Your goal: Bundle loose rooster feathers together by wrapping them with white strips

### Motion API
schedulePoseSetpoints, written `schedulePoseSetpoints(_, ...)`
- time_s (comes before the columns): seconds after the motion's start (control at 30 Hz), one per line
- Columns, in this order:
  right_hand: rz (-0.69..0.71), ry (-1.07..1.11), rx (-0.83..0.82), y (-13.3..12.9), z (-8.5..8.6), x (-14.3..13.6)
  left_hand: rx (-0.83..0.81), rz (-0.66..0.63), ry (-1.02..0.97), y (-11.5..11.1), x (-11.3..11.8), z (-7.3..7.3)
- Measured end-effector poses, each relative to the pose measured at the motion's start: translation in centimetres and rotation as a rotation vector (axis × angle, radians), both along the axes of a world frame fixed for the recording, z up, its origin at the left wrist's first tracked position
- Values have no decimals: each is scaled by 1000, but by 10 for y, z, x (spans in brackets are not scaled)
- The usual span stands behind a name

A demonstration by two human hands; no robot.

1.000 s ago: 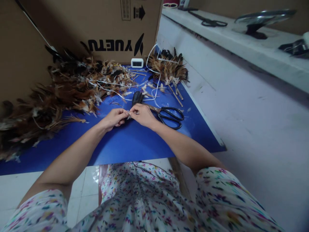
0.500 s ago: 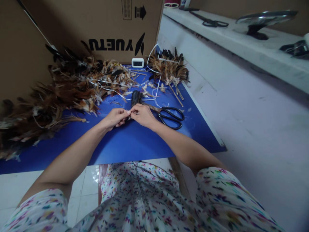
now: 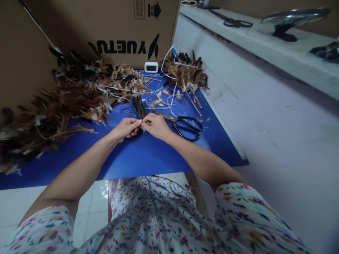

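Note:
Dark feathers (image 3: 138, 107) stick up from between my two hands, their lower ends hidden by the fingers. My left hand (image 3: 129, 127) is closed in a pinch at their base, thumb against the fingertips. Right against it, my right hand (image 3: 155, 126) also pinches, its fingertips meeting the left thumb. Whether a thin string runs between the fingertips I cannot make out. Just right of my right hand lie black-handled scissors (image 3: 187, 127), their blades pointing back left on the blue tabletop (image 3: 127, 158).
A long heap of brown feathers (image 3: 71, 98) covers the left and back. A feather bundle with sticks (image 3: 186, 72) lies back right, beside white strapping (image 3: 173, 95). A small digital clock (image 3: 151, 67) stands before a cardboard box (image 3: 111, 24). A ledge (image 3: 254, 38) runs along the right wall.
The dark feathers between my hands have turned and tilted to the left, and more of their length shows. Both hands stay pinched together in nearly the same spot.

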State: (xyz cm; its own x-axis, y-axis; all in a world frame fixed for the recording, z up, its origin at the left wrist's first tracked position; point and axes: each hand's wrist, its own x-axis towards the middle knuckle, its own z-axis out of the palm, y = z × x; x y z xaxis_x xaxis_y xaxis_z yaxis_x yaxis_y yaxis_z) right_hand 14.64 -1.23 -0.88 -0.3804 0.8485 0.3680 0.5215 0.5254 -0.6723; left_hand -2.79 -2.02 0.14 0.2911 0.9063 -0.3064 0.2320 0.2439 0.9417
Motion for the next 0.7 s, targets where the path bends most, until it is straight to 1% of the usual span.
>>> schedulePoseSetpoints(0.1,-1,-2,-3,-1,0,0,6,1,14,0,0,0)
schedulePoseSetpoints(0.3,-24,-6,-20,-3,1,-1,26,50,-12,-1,2,0)
schedulePoseSetpoints(0.5,-37,41,-50,-3,1,-1,19,69,-30,-3,3,2)
schedulePoseSetpoints(0.7,-28,107,-56,-2,-1,-1,-4,70,-32,1,0,1)
